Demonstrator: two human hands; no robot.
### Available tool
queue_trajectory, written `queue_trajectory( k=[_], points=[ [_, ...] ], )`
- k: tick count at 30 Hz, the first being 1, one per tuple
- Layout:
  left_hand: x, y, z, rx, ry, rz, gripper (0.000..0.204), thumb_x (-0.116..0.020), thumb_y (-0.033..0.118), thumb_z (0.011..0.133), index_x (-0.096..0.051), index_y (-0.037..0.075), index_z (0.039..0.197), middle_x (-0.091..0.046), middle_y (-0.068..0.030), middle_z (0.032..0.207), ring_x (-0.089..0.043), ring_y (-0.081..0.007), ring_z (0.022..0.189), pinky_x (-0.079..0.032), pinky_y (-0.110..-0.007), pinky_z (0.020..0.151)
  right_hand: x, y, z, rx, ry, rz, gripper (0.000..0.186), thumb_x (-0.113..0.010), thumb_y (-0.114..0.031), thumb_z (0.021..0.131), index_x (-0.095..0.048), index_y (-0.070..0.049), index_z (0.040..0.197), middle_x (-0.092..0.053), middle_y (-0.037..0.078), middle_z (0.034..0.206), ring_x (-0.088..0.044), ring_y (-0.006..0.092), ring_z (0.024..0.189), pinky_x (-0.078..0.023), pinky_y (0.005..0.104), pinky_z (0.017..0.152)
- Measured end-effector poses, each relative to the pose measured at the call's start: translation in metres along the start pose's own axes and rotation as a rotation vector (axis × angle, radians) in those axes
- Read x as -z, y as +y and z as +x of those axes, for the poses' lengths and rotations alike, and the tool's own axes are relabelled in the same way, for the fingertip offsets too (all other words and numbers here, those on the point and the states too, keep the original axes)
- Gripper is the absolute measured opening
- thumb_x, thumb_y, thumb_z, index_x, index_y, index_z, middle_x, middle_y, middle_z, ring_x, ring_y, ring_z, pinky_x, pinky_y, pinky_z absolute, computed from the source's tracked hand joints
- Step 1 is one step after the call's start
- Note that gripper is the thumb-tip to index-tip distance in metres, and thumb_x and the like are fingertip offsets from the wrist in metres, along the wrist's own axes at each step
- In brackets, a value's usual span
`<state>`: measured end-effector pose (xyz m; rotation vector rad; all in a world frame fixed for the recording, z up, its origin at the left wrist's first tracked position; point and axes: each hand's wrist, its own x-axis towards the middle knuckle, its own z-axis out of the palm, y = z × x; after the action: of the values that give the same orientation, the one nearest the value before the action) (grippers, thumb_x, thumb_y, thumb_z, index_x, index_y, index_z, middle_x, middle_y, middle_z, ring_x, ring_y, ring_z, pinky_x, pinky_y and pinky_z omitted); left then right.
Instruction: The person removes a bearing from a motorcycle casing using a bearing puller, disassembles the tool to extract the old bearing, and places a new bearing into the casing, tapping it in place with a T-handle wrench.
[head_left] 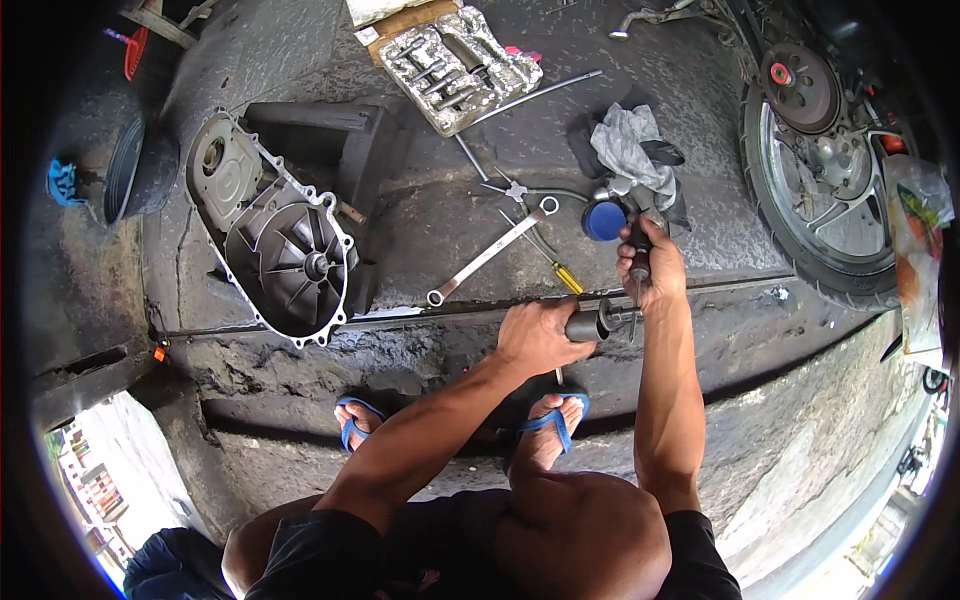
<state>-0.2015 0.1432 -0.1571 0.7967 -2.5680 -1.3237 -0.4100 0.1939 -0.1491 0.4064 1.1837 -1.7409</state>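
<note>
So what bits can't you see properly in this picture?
- Head view: the dark cylinder is mostly wrapped by the left hand.
- The tool's tip under the right hand is too thin and blurred to identify.
- The wheel is cut off by the picture's rim.
- The tools in the tray are too small.

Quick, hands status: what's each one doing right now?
Left hand: closed around a dark cylindrical part.
Right hand: closed on a black-handled tool, tip pointing down at that part.
</note>
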Motion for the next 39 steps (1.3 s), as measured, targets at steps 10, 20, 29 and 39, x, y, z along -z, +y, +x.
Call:
queue_trajectory(
  k=[10,20,29,39],
  points=[
    [0.049,-0.008,0.031,-0.069,0.178,-0.064,0.039,-0.083,0.033,0.066,-0.066,0.003,0.086,-0.07,-0.0174,0.078,-0.07,-0.0364,0.072,-0.056,-0.042,0.063,-0.077,-0.036,0.026,0.052,-0.129,0.0,0.019,-0.052,-0.026,0.102,-0.053,-0.007,0.098,-0.058,0.009,0.083,-0.054,0.0154,0.062,-0.048,0.0237,0.049],
    [0.111,-0.02,0.02,-0.069,-0.342,-0.217,0.045,-0.083,0.035,0.071,-0.071,0.003,0.1,-0.071,-0.0151,0.082,-0.07,-0.0256,0.077,-0.054,-0.036,0.075,-0.073,-0.045,0.044,0.018,-0.277,0.409,0.028,-0.049,-0.032,0.103,-0.054,-0.005,0.098,-0.057,0.008,0.082,-0.055,0.0164,0.061,-0.05,0.0247,0.053],
    [0.103,-0.03,-0.003,0.247,-0.165,-0.031,0.049,-0.077,0.044,0.074,-0.071,0.0,0.096,-0.072,-0.02,0.088,-0.071,-0.0356,0.085,-0.056,-0.039,0.08,-0.083,0.028,0.055,1.004,0.004,-1.24,0.037,-0.062,-0.034,0.097,-0.057,-0.001,0.113,-0.065,0.011,0.094,-0.061,0.0203,0.064,-0.051,0.0346,0.063],
    [0.136,-0.012,-0.009,0.316,-0.137,0.255,0.045,-0.072,0.048,0.073,-0.073,0.008,0.094,-0.071,-0.0202,0.085,-0.07,-0.0396,0.084,-0.056,-0.046,0.079,-0.085,0.03,-0.085,0.462,-0.416,-1.583,0.063,-0.047,-0.054,0.099,-0.064,0.002,0.074,-0.063,0.019,0.064,-0.064,0.04,0.068,-0.049,0.045,0.067]
  ],
)
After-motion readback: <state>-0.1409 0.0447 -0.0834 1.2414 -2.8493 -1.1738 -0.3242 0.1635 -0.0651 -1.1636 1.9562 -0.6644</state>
